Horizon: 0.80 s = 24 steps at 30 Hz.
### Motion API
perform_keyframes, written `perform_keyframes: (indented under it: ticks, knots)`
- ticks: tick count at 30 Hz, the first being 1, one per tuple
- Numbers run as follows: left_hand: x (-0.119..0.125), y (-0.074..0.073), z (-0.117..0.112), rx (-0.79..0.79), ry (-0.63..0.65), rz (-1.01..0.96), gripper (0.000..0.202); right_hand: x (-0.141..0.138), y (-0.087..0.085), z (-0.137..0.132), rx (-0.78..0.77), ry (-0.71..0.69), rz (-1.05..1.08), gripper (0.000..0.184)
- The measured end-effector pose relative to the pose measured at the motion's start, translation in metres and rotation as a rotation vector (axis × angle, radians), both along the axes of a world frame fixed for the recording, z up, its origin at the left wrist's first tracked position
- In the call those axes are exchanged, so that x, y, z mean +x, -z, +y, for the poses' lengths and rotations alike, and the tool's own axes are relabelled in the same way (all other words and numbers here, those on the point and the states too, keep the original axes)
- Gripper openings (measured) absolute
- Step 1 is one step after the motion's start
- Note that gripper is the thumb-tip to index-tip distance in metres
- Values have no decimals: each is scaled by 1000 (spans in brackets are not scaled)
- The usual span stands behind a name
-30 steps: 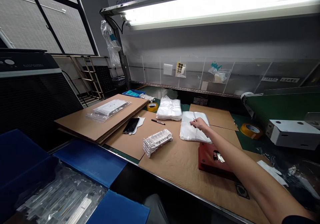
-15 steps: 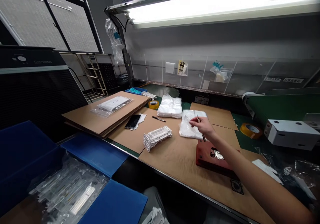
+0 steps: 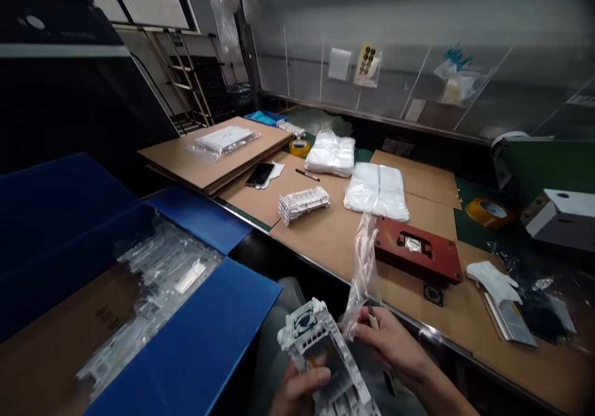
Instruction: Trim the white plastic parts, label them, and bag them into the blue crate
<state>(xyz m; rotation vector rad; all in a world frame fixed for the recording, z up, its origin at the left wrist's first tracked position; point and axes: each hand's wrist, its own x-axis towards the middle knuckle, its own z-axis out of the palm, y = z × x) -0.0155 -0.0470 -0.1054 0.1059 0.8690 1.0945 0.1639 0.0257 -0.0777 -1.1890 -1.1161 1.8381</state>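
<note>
My left hand [image 3: 302, 385] grips a white moulded plastic part [image 3: 341, 366], ribbed along its side and with a dark-and-pale square piece at its top end. Close to it on the right, my right hand [image 3: 390, 341] pinches the lower end of a thin clear plastic bag [image 3: 364, 261], which hangs upward and crumpled. The same hand also holds a slim stick-like tool [image 3: 373, 318], whose kind I cannot make out. A similar white ribbed part [image 3: 304, 204] lies on the cardboard. Beyond the bag sits a red block [image 3: 395, 255] with a metal piece in its recess.
Two stacks of clear bags, the nearer stack [image 3: 377, 193] among them, lie on the table. A blue box [image 3: 223, 317] with several bagged parts stands at the left. Tape [image 3: 488, 211], a white glove [image 3: 493, 281] and a phone [image 3: 260, 174] are also there.
My right hand has moved from the bag stack down toward my lap, bringing one clear bag. My left hand has come into view with the white part. The view has tilted downward.
</note>
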Motion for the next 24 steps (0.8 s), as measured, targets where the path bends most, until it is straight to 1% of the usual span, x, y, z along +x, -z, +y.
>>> perform_keyframes:
  ticks: [2, 4, 8, 11, 13, 14, 16, 18, 20, 21, 23, 24]
  knots:
    - [0, 5, -1, -43, 34, 94, 38, 16, 2, -16, -51, 42, -21, 40]
    - [0, 8, -3, -101, 63, 142, 36, 30, 4, -31, -102, 97, -49, 39]
    - [0, 15, -7, -195, 83, 163, 45, 46, 10, -65, -222, 207, -8, 36]
    - [0, 21, -8, -259, 96, 191, 47, 55, 16, -87, -342, 187, 44, 34]
    - [-3, 24, -7, -263, 103, 220, 49, 63, 19, -96, -387, 132, 34, 34]
    - [-5, 25, -6, -247, 104, 238, 50, 68, 19, -98, -374, 104, -18, 36]
    - [-11, 24, -3, -189, 112, 273, 55, 75, 21, -97, -301, 77, -194, 42]
    - [-19, 20, 1, -131, 142, 289, 61, 79, 22, -94, -221, 110, -371, 38]
    - [-28, 11, 6, -64, 217, 295, 67, 79, 23, -91, -192, 165, -434, 38]
    - [-32, 6, 8, -17, 285, 302, 72, 77, 23, -89, -189, 179, -438, 39]
    - [-39, -7, 11, 90, 469, 341, 83, 73, 21, -88, -175, 193, -444, 41]
    - [-40, -13, 13, 143, 585, 382, 89, 71, 19, -87, -155, 191, -448, 41]
